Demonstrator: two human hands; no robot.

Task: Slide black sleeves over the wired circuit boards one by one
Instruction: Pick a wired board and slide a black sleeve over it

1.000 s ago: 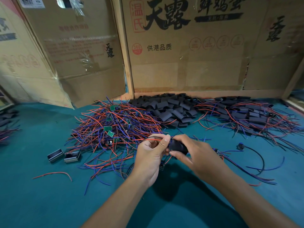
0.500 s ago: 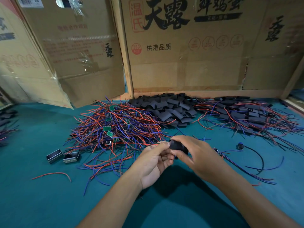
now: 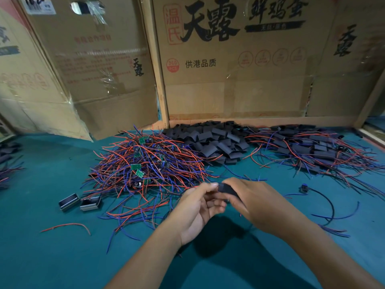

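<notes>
Hands meet above the teal table top (image 3: 52, 257), just in front of the heaps. Right hand (image 3: 258, 203) grips a black sleeve (image 3: 227, 189), thumb and curled fingers closed round it, so that only the sleeve's left end shows. Left hand (image 3: 195, 207) lies palm up just beside it, fingers bent; its fingertips (image 3: 213, 185) reach the mouth of the sleeve and appear to pinch something there, but what they hold is hidden between the two hands. Whether a board already sits inside the sleeve cannot be told.

Tangled pile of red and blue wires (image 3: 145, 170) lies to the left behind the hands, with small green circuit boards (image 3: 139, 173) showing among the strands. Heap of loose black sleeves (image 3: 212, 140) lies in the middle, against the back. Third pile (image 3: 312, 149), to the right, mixes black sleeves with red and blue wires. Two small dark metal-edged boxes (image 3: 80, 202) rest side by side left of the wire pile. Single red wire (image 3: 66, 226) lies apart, nearer the viewer. Black cable with a small plug (image 3: 304, 187) lies right of the hands. Printed cardboard sheets (image 3: 229, 80) stand upright behind everything.
</notes>
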